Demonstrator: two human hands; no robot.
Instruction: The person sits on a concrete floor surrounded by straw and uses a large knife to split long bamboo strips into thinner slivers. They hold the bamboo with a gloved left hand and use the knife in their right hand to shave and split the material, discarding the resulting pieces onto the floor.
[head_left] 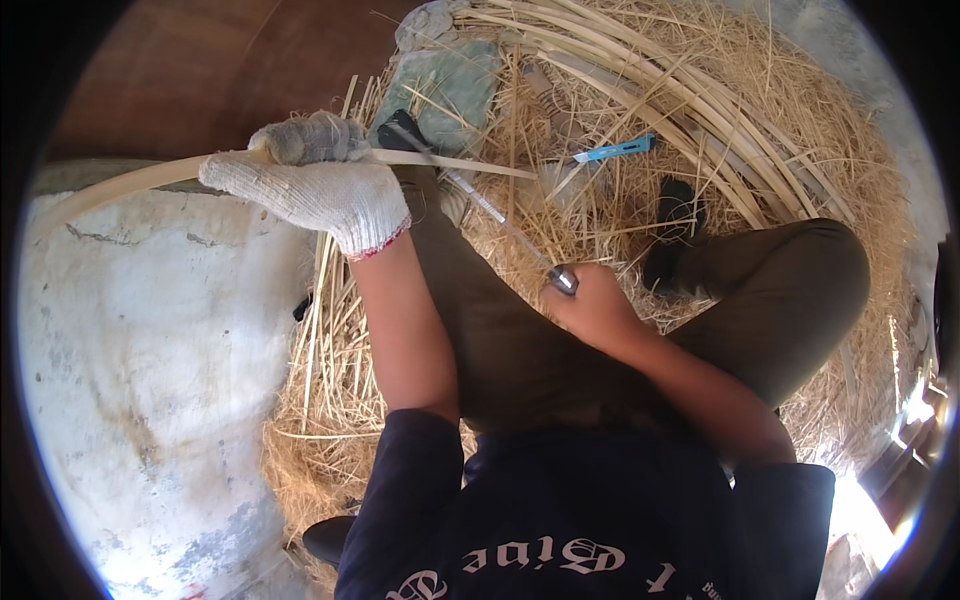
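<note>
My left hand [300, 180], in a white knitted glove, is closed around a long pale bamboo strip [440, 160]. The strip bends down past the wall on the left and tapers to the right beyond my fingers. My bare right hand [595, 305] grips a dark, metal-capped handle in front of my thigh. From that handle a long thin-bladed tool [490, 207] slants up and left to the strip beside my outstretched leg. Whether blade and strip touch, I cannot tell. A blue utility knife [615, 149] lies on the shavings at the right.
Cut strips [690, 95] lie in a curved bundle at the back right. Fine shavings [830, 180] cover the floor around my legs. A greenish stone block [445, 85] sits past my outstretched foot. At the left stands a pale, stained plaster surface [170, 330].
</note>
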